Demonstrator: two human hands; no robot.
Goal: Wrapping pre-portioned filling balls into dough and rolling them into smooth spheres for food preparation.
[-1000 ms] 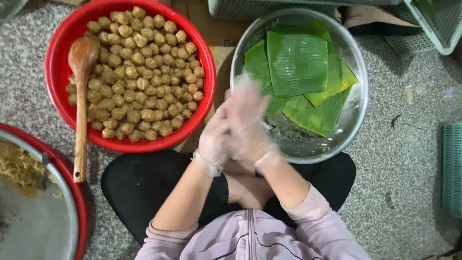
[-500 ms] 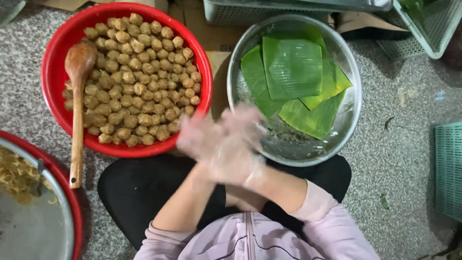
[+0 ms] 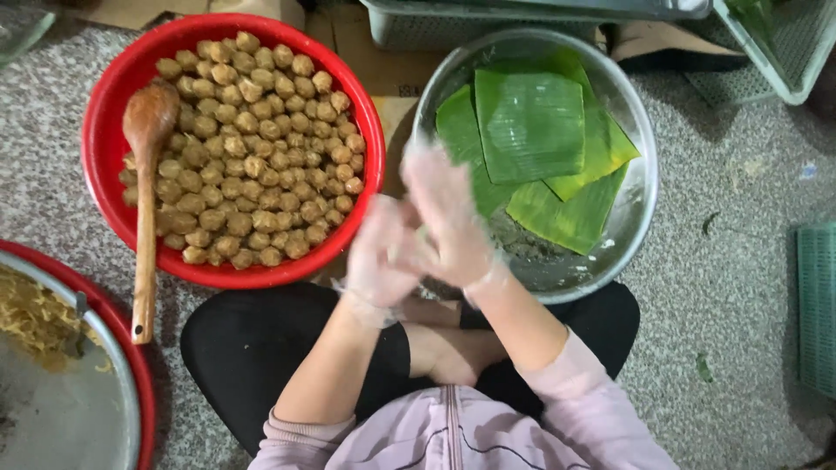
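My left hand (image 3: 381, 257) and my right hand (image 3: 448, 218) both wear clear plastic gloves. They are pressed palm to palm over the gap between two bowls, and they are blurred by motion. Whatever may lie between the palms is hidden. To the left stands a red plastic bowl (image 3: 104, 130) filled with small brown balls (image 3: 248, 148). A wooden spoon (image 3: 144, 191) rests in it with its handle over the near rim. To the right, a metal bowl (image 3: 640, 200) holds cut green banana leaves (image 3: 531, 126).
A red-rimmed metal tray (image 3: 131, 392) with yellowish shreds sits at the lower left. Grey plastic baskets (image 3: 522, 17) stand behind the bowls, and a green crate (image 3: 817, 305) is at the right edge. My crossed legs in black trousers (image 3: 261, 348) rest on the speckled floor.
My joined hands slid left and down, then came back toward the metal bowl's near rim, rubbing against each other. The bowls and spoon have not moved.
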